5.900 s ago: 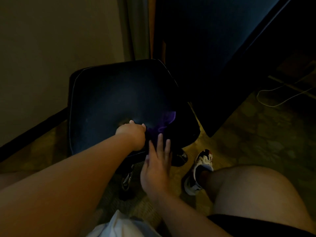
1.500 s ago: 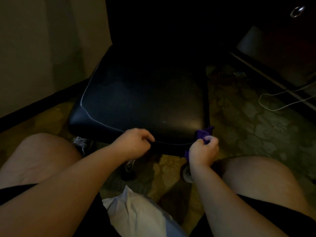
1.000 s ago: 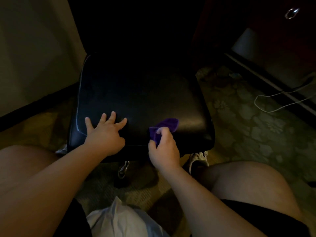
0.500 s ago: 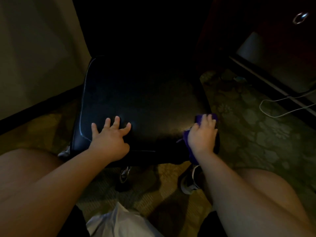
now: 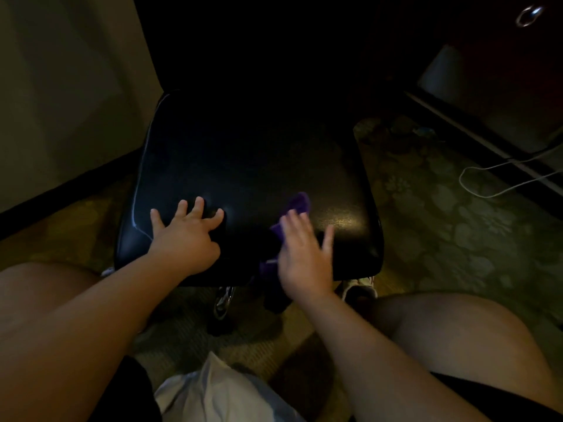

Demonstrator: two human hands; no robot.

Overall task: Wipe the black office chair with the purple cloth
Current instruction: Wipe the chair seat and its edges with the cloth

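Note:
The black office chair's seat fills the middle of the dim head view, its back lost in shadow. The purple cloth lies on the seat's front edge and hangs down past it. My right hand presses flat on the cloth with straight, spread fingers, blurred by motion. My left hand rests flat on the seat's front left part, fingers spread.
A wall with a dark skirting runs at the left. Dark furniture with a ring pull stands at the right, a white cable on the patterned carpet below it. My bare knees flank the chair's base and castor.
My right hand has slid left with the cloth from the seat's front right corner toward the middle of the front edge. My left hand has stayed flat on the seat.

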